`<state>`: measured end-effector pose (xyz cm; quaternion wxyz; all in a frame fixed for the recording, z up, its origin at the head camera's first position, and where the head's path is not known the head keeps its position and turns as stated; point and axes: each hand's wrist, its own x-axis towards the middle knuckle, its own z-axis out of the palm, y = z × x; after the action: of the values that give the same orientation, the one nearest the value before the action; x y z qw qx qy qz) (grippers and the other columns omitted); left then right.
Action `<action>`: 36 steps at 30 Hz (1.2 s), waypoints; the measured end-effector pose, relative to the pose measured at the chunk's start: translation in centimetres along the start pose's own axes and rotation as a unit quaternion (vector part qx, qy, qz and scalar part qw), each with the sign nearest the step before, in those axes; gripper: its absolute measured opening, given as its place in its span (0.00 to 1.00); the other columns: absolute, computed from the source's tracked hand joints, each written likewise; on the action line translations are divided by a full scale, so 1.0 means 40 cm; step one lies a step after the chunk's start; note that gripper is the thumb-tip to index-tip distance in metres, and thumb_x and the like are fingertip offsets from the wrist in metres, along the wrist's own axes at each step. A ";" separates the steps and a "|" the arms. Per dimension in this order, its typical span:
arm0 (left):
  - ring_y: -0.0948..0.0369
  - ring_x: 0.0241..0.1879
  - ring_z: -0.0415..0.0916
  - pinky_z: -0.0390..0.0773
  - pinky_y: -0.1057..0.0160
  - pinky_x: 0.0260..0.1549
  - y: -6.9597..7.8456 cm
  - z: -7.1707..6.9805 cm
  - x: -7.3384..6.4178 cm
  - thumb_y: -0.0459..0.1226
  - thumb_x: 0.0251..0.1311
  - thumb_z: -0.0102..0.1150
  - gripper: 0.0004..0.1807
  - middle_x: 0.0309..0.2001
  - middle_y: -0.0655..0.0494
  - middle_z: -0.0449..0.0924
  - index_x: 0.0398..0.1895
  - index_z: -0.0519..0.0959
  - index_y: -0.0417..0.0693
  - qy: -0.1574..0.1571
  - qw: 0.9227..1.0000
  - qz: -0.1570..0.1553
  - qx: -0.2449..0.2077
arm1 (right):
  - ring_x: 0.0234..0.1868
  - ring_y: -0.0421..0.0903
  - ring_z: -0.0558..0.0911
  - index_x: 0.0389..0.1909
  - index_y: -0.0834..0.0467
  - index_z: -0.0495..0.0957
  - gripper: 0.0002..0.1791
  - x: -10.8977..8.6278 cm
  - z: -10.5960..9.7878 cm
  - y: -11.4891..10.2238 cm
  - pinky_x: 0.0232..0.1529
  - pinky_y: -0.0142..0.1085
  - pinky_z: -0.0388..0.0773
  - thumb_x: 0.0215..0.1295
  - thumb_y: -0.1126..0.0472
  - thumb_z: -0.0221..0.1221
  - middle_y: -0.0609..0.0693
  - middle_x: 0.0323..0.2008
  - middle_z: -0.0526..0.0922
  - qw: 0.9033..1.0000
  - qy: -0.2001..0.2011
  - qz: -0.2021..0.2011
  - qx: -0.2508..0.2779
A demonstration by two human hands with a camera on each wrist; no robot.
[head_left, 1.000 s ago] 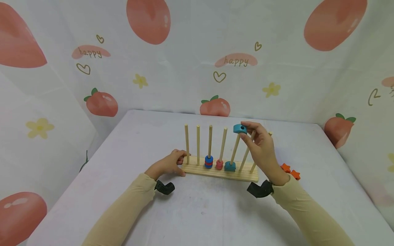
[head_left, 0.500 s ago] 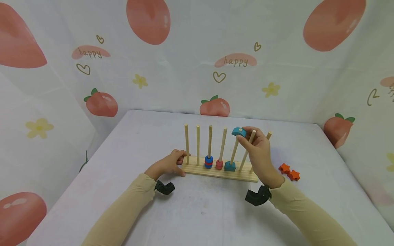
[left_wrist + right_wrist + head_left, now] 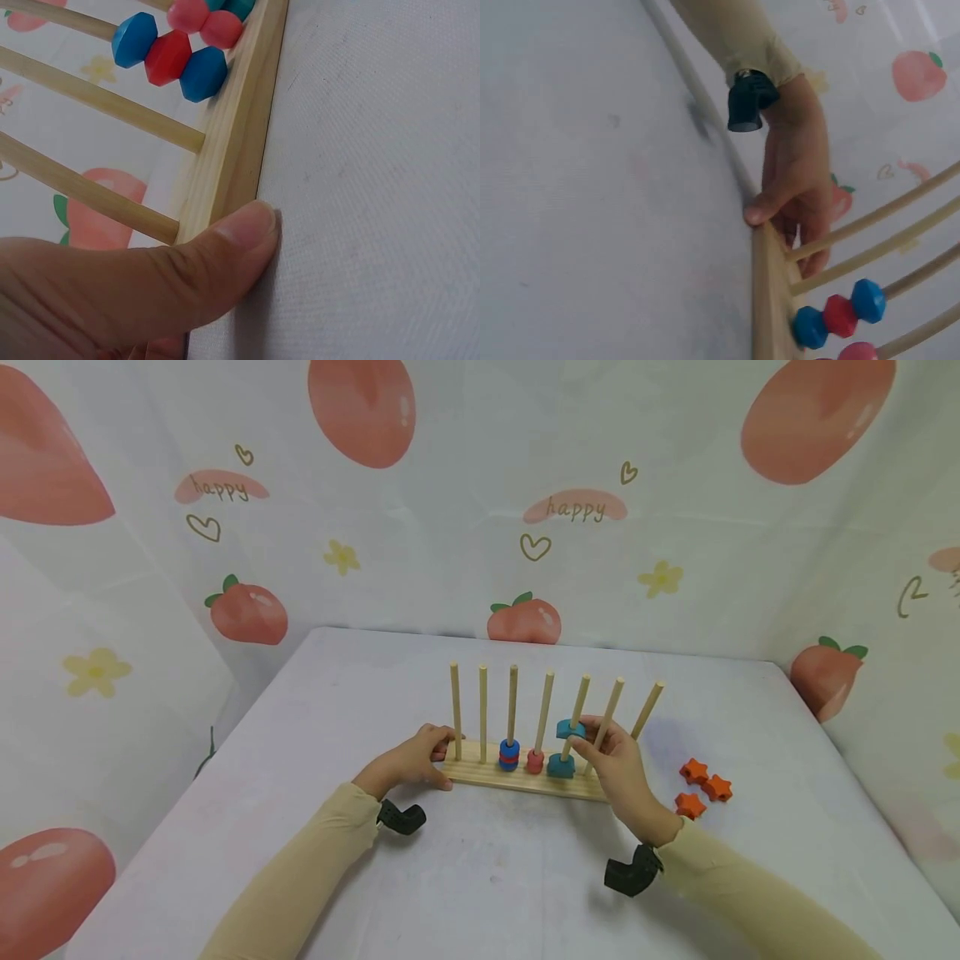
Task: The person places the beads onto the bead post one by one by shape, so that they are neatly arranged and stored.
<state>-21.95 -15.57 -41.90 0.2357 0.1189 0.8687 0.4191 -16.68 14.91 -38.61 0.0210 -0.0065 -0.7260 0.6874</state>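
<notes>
A wooden peg rack with several upright pegs stands on the table. My left hand grips its left end, thumb along the front edge; the same left hand shows in the right wrist view. My right hand pinches a teal arched bead that is threaded partway down the fifth peg from the left. Below it, another teal bead rests at that peg's foot. Pink beads sit on the fourth peg. Blue and red beads are stacked on the third. My right hand is not seen in the wrist views.
Several orange star beads lie on the white table, right of the rack and close to my right wrist. A printed cloth backdrop rises behind the table. The other pegs stand bare on both sides of the filled ones.
My right hand has lowered the teal bead from the top of the fifth peg to partway down it. A third orange star has come into view. My left hand keeps its place.
</notes>
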 end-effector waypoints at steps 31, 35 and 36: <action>0.50 0.61 0.66 0.68 0.53 0.62 -0.005 0.000 0.005 0.24 0.42 0.74 0.44 0.57 0.44 0.59 0.66 0.66 0.45 -0.001 1.000 0.006 -0.003 | 0.39 0.32 0.78 0.53 0.73 0.72 0.18 0.002 -0.004 0.105 0.42 0.21 0.74 0.63 0.71 0.60 0.62 0.46 0.82 0.995 -0.025 0.046 -0.080; 0.49 0.62 0.66 0.70 0.53 0.62 -0.004 -0.001 0.002 0.24 0.42 0.74 0.44 0.57 0.43 0.59 0.66 0.66 0.45 -0.004 1.000 0.011 -0.003 | 0.40 0.34 0.77 0.53 0.71 0.72 0.18 0.002 -0.005 0.111 0.42 0.22 0.74 0.63 0.70 0.61 0.59 0.45 0.82 0.996 -0.025 0.041 -0.077; 0.49 0.62 0.66 0.70 0.53 0.61 -0.004 -0.001 0.002 0.24 0.42 0.74 0.44 0.57 0.43 0.59 0.66 0.66 0.44 -0.004 1.000 0.013 -0.004 | 0.41 0.34 0.77 0.53 0.70 0.72 0.18 0.001 -0.005 0.112 0.43 0.22 0.74 0.63 0.70 0.61 0.59 0.46 0.82 0.996 -0.025 0.039 -0.077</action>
<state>-22.03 -15.68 -42.04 0.2345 0.1313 0.8644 0.4248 -16.80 15.37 -43.05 -0.0243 -0.0189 -0.7760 0.6299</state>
